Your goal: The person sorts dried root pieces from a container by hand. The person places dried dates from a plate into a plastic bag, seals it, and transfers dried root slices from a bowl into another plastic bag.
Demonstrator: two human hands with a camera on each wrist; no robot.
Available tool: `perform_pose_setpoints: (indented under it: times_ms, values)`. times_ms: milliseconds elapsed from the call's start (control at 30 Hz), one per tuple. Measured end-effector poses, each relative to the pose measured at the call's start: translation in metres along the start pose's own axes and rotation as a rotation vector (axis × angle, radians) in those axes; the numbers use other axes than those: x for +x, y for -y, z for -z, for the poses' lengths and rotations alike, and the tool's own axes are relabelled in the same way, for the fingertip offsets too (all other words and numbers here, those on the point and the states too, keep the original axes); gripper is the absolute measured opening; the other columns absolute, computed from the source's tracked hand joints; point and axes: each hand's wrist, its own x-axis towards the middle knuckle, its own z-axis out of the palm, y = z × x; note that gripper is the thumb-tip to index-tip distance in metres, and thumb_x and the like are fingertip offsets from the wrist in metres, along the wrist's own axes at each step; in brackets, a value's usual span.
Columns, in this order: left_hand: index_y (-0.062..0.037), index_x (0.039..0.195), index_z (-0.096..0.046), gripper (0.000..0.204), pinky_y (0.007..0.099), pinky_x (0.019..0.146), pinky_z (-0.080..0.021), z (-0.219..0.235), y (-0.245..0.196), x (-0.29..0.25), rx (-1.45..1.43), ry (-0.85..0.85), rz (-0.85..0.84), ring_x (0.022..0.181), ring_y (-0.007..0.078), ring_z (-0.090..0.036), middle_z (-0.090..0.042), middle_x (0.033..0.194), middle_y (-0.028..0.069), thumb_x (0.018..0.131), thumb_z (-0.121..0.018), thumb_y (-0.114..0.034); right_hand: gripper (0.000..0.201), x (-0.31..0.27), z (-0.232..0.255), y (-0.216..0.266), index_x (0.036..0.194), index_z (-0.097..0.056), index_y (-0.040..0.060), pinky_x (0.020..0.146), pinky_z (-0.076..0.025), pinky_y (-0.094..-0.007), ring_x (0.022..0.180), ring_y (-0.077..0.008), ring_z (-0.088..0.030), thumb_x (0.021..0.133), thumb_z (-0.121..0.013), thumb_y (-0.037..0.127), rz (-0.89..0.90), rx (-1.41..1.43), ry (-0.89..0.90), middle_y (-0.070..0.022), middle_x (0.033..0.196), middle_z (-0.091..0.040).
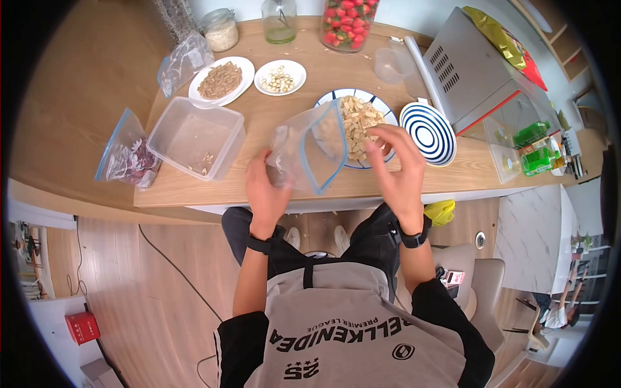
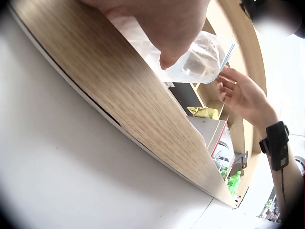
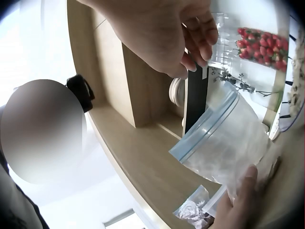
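My left hand (image 1: 265,194) grips the lower end of a clear zip bag (image 1: 290,150) with a blue seal strip, lying on its side with its mouth towards the right. In the right wrist view, the left thumb presses on the bag (image 3: 228,143). My right hand (image 1: 402,173) hovers over the near right of a blue-striped white plate (image 1: 328,97) piled with pale dried slices (image 1: 359,119). Its fingers are loosely bent, and nothing shows between them in the right wrist view. The bag's mouth overlaps the plate's left side in the head view.
Left of the bag stands a plastic tub (image 1: 194,139) with a few crumbs, beside another zip bag (image 1: 129,158). Behind are two small plates, one of brown pieces (image 1: 220,81), and a strawberry container (image 1: 349,26). A blue-ringed dish (image 1: 428,134) and a microwave (image 1: 462,64) stand right.
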Motion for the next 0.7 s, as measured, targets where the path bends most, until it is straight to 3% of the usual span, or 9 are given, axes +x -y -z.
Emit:
perform_pose_setpoints:
  times_ms: [33, 67, 167, 200, 233, 300, 333, 433, 700]
  values:
    - [0.0019, 0.130, -0.058, 0.065, 0.0468, 0.097, -0.049, 0.001, 0.001, -0.001, 0.002, 0.000, 0.002, 0.111, 0.0409, -0.062, -0.066, 0.120, 0.0215, 0.081, -0.086, -0.031, 0.010, 0.002, -0.002, 0.001, 0.104, -0.071, -0.0015, 0.068, -0.049, -0.0269, 0.076, -0.0155, -0.063, 0.095, -0.069, 0.002, -0.057, -0.069, 0.090, -0.0097, 0.095, -0.072]
    - [0.0020, 0.130, -0.058, 0.065, 0.0467, 0.097, -0.049, 0.001, 0.000, 0.000, 0.018, -0.006, -0.010, 0.111, 0.0410, -0.062, -0.066, 0.120, 0.0216, 0.081, -0.085, -0.031, 0.010, 0.002, -0.001, -0.007, 0.103, -0.073, -0.0002, 0.066, -0.048, -0.0277, 0.073, -0.0160, -0.062, 0.095, -0.069, 0.005, -0.136, -0.029, 0.005, -0.0093, 0.094, -0.072]
    - [0.0020, 0.130, -0.058, 0.064, 0.0466, 0.097, -0.049, 0.001, -0.002, -0.001, 0.026, -0.012, -0.016, 0.110, 0.0411, -0.062, -0.066, 0.120, 0.0216, 0.081, -0.085, -0.030, 0.011, 0.008, 0.003, -0.030, 0.104, -0.073, -0.0010, 0.064, -0.048, -0.0288, 0.071, -0.0173, -0.060, 0.094, -0.069, 0.005, -0.211, -0.072, 0.070, -0.0113, 0.093, -0.071]
    - [0.0020, 0.130, -0.058, 0.064, 0.0465, 0.096, -0.049, 0.000, -0.003, 0.001, 0.017, -0.011, -0.011, 0.110, 0.0410, -0.063, -0.066, 0.120, 0.0215, 0.081, -0.085, -0.030, 0.015, 0.005, 0.001, -0.042, 0.104, -0.072, -0.0017, 0.068, -0.050, -0.0348, 0.074, -0.0248, -0.062, 0.092, -0.071, 0.006, -0.242, -0.117, 0.190, -0.0151, 0.094, -0.071]
    - [0.0020, 0.130, -0.058, 0.064, 0.0465, 0.096, -0.049, -0.001, -0.003, 0.001, 0.012, -0.011, -0.015, 0.110, 0.0410, -0.063, -0.066, 0.120, 0.0215, 0.081, -0.085, -0.030, 0.015, -0.001, -0.002, -0.051, 0.104, -0.072, -0.0017, 0.068, -0.050, -0.0348, 0.074, -0.0248, -0.062, 0.092, -0.071, 0.006, -0.240, -0.123, 0.186, -0.0151, 0.094, -0.071]
    - [0.0017, 0.129, -0.058, 0.064, 0.0462, 0.096, -0.050, -0.001, -0.001, -0.002, 0.005, -0.010, 0.016, 0.110, 0.0409, -0.063, -0.067, 0.120, 0.0211, 0.081, -0.086, -0.030, 0.018, -0.014, -0.010, -0.069, 0.105, -0.072, -0.0018, 0.075, -0.052, -0.0420, 0.083, -0.0335, -0.065, 0.089, -0.073, 0.007, -0.200, -0.287, 0.422, -0.0180, 0.095, -0.071]
    - [0.0017, 0.129, -0.058, 0.064, 0.0462, 0.096, -0.050, -0.001, 0.000, -0.002, 0.006, -0.011, 0.020, 0.110, 0.0409, -0.063, -0.067, 0.120, 0.0211, 0.081, -0.086, -0.030, 0.017, -0.020, -0.014, -0.075, 0.101, -0.072, -0.0017, 0.080, -0.051, -0.0468, 0.090, -0.0389, -0.065, 0.087, -0.074, 0.008, -0.203, -0.283, 0.429, -0.0188, 0.094, -0.072]
    - [0.0017, 0.129, -0.058, 0.064, 0.0461, 0.096, -0.050, 0.002, 0.002, 0.000, 0.019, -0.009, -0.019, 0.110, 0.0410, -0.063, -0.067, 0.119, 0.0211, 0.081, -0.086, -0.030, 0.012, -0.022, -0.018, -0.083, 0.095, -0.071, -0.0018, 0.080, -0.052, -0.0460, 0.091, -0.0376, -0.066, 0.087, -0.073, 0.007, -0.293, -0.304, 0.528, -0.0185, 0.091, -0.071]
    - [0.0013, 0.131, -0.057, 0.066, 0.0465, 0.097, -0.049, -0.001, 0.001, -0.001, 0.014, 0.020, 0.003, 0.114, 0.0404, -0.061, -0.065, 0.122, 0.0218, 0.081, -0.086, -0.031, 0.011, -0.017, -0.015, -0.071, 0.095, -0.070, -0.0024, 0.069, -0.052, -0.0401, 0.076, -0.0312, -0.067, 0.091, -0.072, 0.008, -0.435, -0.219, 0.439, -0.0175, 0.083, -0.070]
